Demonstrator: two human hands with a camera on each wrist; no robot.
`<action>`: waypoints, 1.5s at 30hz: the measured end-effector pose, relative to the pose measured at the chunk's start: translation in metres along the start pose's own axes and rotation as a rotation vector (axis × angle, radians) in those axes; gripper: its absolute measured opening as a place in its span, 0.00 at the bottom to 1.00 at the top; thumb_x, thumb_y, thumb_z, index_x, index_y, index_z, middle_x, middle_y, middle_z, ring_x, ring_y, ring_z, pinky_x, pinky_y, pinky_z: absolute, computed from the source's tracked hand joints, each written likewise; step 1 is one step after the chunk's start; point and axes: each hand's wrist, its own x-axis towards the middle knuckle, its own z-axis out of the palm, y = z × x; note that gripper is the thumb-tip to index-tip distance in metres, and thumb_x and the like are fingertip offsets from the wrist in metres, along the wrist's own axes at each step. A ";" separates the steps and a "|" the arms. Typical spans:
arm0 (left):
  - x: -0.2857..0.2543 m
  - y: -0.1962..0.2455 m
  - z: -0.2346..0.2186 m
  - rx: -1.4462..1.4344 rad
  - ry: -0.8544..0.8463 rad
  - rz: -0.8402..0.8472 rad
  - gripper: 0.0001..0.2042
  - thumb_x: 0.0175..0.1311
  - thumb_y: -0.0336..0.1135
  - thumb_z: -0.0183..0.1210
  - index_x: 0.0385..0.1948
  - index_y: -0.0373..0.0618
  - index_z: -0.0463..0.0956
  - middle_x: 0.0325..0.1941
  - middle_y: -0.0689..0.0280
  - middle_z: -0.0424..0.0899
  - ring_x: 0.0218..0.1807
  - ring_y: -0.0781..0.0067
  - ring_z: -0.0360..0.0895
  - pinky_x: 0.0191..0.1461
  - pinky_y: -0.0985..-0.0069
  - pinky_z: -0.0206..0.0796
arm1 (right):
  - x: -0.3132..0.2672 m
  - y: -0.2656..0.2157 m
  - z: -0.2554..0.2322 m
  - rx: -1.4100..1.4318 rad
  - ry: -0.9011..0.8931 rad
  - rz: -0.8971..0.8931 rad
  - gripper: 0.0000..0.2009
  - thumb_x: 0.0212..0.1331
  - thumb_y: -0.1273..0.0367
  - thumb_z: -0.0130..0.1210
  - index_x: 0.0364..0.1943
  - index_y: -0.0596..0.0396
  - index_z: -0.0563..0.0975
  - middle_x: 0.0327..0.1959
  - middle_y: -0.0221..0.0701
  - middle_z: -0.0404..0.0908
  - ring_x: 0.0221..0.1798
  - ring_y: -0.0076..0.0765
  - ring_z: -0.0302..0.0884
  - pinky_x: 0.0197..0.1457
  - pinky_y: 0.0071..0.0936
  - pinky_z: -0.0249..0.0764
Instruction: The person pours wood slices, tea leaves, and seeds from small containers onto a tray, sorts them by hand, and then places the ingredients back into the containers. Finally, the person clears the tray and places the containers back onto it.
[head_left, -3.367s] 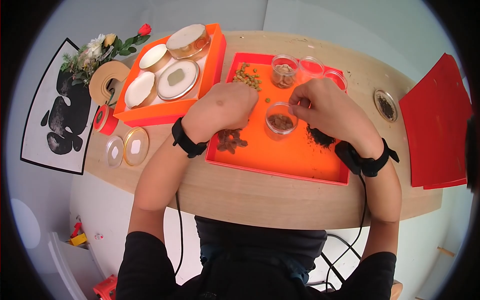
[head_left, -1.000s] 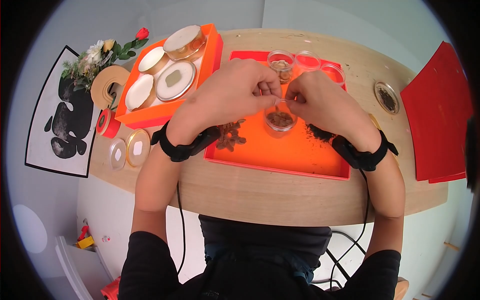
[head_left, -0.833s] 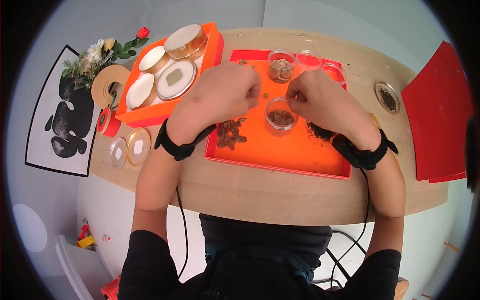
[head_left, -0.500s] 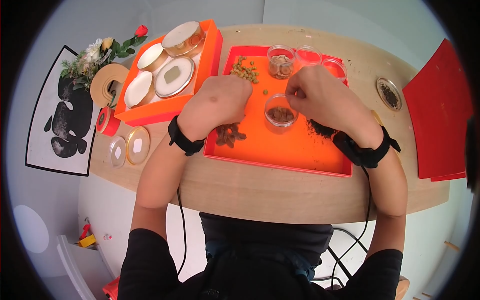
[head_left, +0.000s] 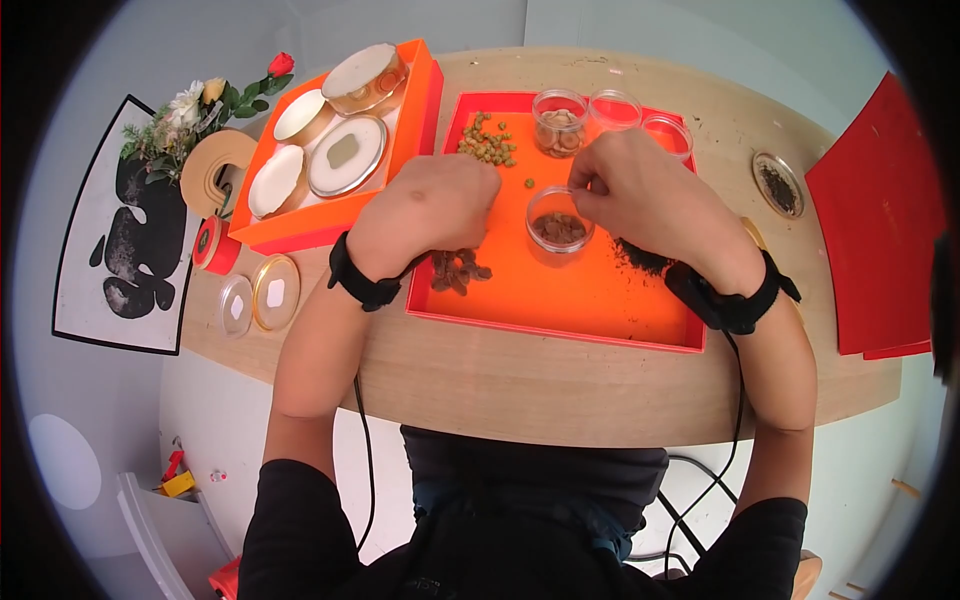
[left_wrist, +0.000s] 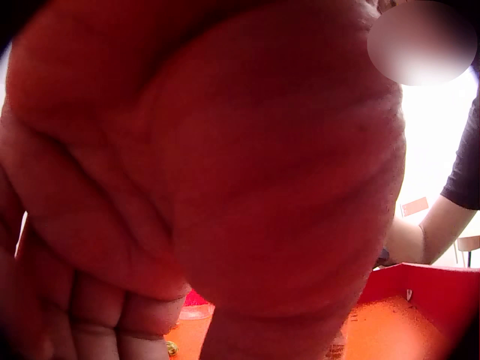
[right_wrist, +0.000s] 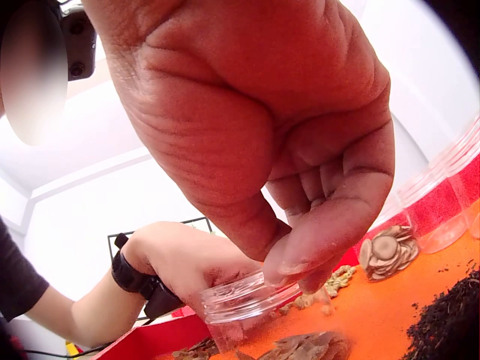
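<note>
My right hand (head_left: 635, 195) pinches the rim of a clear plastic jar (head_left: 556, 250) with thumb and forefinger. Brown dried pieces lie in the bottom of this jar, which stands upright in the orange-red tray (head_left: 600, 315). Over the left side of the tray, my left hand (head_left: 430, 205) reaches down at a small heap of similar brown pieces (head_left: 458, 275). Its fingertips are hidden under the hand in the head view; the left wrist view shows mostly palm (left_wrist: 247, 165). In the right wrist view the jar (right_wrist: 232, 307) sits right below the right fingertips.
Greenish-yellow buds (head_left: 487, 147), a jar of pale slices (head_left: 560, 128), two more clear containers and dark shredded leaves (head_left: 642, 260) share the tray. An orange box (head_left: 340, 218) of round tins stands at left. A dish of dark leaves (head_left: 778, 188) and red sheets (head_left: 880, 230) lie right.
One second ago the left hand's fingers were at the jar's mouth; it has since moved back left to the brown heap. The right hand has stayed at the jar's rim.
</note>
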 end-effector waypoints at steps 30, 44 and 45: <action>-0.009 0.001 0.006 -0.027 0.065 0.051 0.09 0.47 0.26 0.68 0.29 0.35 0.79 0.33 0.49 0.86 0.40 0.44 0.86 0.41 0.56 0.78 | 0.002 -0.002 -0.004 -0.024 -0.068 0.049 0.08 0.61 0.76 0.62 0.35 0.72 0.86 0.29 0.52 0.86 0.33 0.54 0.87 0.39 0.45 0.82; -0.018 0.013 -0.047 -0.158 -0.093 0.033 0.06 0.60 0.31 0.71 0.34 0.41 0.86 0.34 0.60 0.90 0.42 0.59 0.89 0.47 0.60 0.78 | -0.001 -0.007 -0.005 0.020 -0.051 0.053 0.07 0.58 0.77 0.61 0.32 0.72 0.85 0.30 0.56 0.85 0.35 0.61 0.87 0.42 0.48 0.82; -0.017 0.013 -0.044 -0.162 -0.089 0.031 0.06 0.60 0.31 0.71 0.34 0.41 0.86 0.34 0.60 0.90 0.42 0.59 0.89 0.47 0.60 0.78 | -0.001 -0.009 -0.006 0.028 -0.052 0.064 0.07 0.58 0.77 0.62 0.32 0.72 0.85 0.29 0.56 0.85 0.34 0.60 0.87 0.41 0.47 0.82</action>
